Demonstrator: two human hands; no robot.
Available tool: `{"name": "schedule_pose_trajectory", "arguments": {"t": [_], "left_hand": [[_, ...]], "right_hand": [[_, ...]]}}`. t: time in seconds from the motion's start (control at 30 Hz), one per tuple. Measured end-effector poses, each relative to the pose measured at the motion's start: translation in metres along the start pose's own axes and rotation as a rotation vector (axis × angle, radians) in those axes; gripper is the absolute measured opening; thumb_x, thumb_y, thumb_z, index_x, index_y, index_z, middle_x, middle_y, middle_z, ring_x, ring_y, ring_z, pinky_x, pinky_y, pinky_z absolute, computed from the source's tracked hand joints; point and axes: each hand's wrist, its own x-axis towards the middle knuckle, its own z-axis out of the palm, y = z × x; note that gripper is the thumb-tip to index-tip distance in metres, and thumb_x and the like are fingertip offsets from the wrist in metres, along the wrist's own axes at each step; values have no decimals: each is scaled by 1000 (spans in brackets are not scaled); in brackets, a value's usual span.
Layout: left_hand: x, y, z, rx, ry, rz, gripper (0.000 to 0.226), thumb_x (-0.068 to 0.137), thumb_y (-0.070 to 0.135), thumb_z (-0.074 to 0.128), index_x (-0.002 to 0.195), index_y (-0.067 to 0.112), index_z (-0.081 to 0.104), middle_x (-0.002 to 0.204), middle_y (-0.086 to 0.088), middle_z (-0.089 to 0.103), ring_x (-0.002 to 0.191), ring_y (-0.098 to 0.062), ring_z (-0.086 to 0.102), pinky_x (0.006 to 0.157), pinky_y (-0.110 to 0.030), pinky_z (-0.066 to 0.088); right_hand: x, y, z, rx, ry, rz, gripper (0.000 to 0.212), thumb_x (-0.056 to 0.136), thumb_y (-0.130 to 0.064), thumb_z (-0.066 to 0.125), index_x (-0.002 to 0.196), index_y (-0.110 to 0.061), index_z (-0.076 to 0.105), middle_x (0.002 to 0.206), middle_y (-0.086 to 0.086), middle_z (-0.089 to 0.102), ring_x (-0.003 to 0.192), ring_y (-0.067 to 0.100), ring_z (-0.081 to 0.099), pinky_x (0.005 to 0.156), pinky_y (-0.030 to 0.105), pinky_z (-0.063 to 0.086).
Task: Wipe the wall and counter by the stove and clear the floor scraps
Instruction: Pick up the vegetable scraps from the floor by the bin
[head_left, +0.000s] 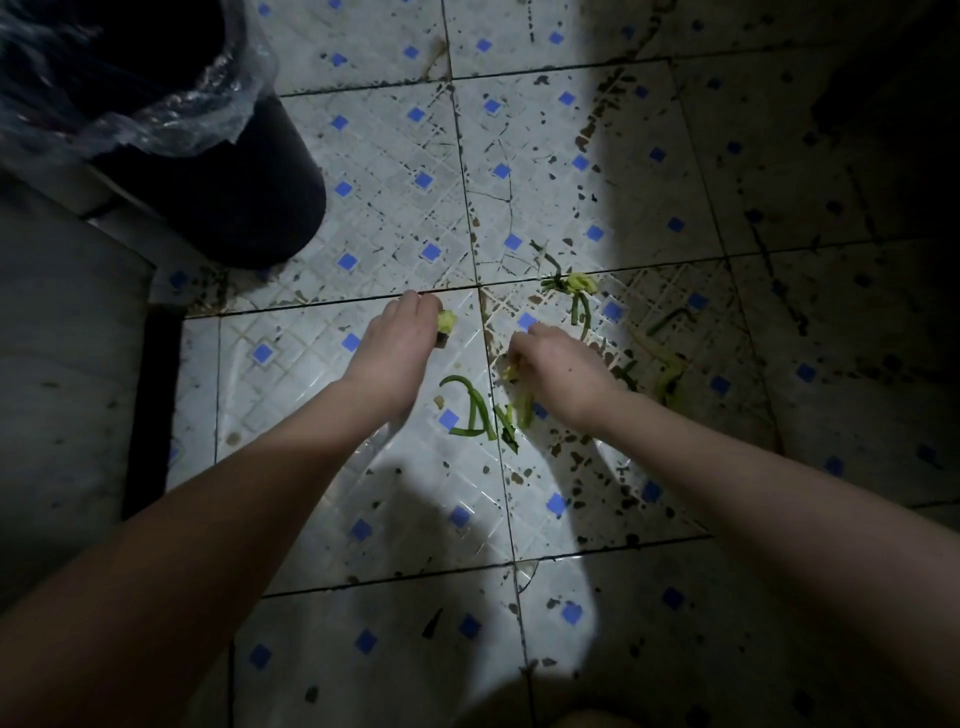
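Green vegetable scraps lie scattered on the white tiled floor (395, 171) with blue squares. My left hand (395, 343) reaches down and pinches a pale green chunk (447, 322) at its fingertips. My right hand (556, 364) grips a yellowish-green scrap (522, 400) that hangs below its fingers. Between my wrists lie curled green stems (470, 410). A further clump of stems and leaf (574, 291) sits just beyond my right hand, and darker pieces (667, 374) lie to its right in shadow.
A black bin (223, 171) lined with a clear plastic bag (171, 114) stands at the upper left. A grey cabinet or step (67, 364) runs along the left edge. The floor's right side is dark, stained and speckled.
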Motion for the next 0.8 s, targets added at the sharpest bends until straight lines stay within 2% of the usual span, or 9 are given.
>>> {"name": "schedule_pose_trajectory", "arguments": {"t": [0.13, 0.23, 0.33, 0.47, 0.57, 0.7, 0.8], "left_hand": [[-7, 4, -2, -1, -2, -3, 50, 81, -7, 58, 125, 8, 39, 121, -14, 45, 109, -30, 46, 87, -37, 40], [-11, 3, -4, -3, -2, 0, 49, 82, -6, 59, 125, 8, 39, 121, -13, 45, 109, -29, 46, 89, -37, 40], [-15, 0, -8, -14, 3, -15, 45, 86, -3, 59, 124, 8, 40, 122, -12, 45, 109, -29, 46, 89, -37, 40], [-21, -6, -13, -12, 9, -20, 48, 82, -10, 54, 125, 7, 40, 122, -14, 45, 110, -30, 46, 90, -37, 39], [-26, -12, -15, -16, 15, -31, 48, 82, -10, 51, 125, 7, 41, 121, -14, 45, 110, -31, 46, 91, -39, 40], [-30, -21, -14, -27, 32, -44, 40, 86, -4, 55, 122, 8, 42, 118, -13, 46, 107, -30, 47, 89, -37, 40], [-32, -24, -14, -37, 42, -39, 38, 86, -3, 57, 119, 8, 43, 115, -13, 47, 105, -30, 47, 86, -37, 40]], "right_hand": [[-19, -5, 10, -23, -23, 30, 24, 90, -16, 54, 115, -17, 55, 111, 7, 54, 101, 27, 53, 78, 36, 44], [-30, -8, 19, -44, -60, 67, 43, 88, -38, 60, 124, -18, 48, 121, 7, 49, 112, 26, 48, 86, 41, 46], [-34, -13, 25, -55, -67, 83, 58, 81, -45, 66, 126, -18, 44, 124, 7, 45, 115, 24, 46, 88, 41, 48], [-30, -18, 27, -12, -80, 102, 62, 77, -40, 73, 123, -13, 42, 125, 10, 42, 115, 27, 43, 85, 39, 47], [-27, -23, 27, 34, -113, 99, 55, 78, -25, 73, 120, -10, 43, 123, 13, 41, 112, 30, 45, 89, 39, 47], [-26, -32, 28, 102, -132, 67, 41, 80, 1, 60, 118, -7, 46, 116, 14, 42, 97, 32, 53, 77, 34, 45], [-26, -35, 28, 96, -133, 50, 36, 82, 9, 52, 113, -7, 49, 112, 14, 49, 93, 30, 56, 75, 34, 48]]}}
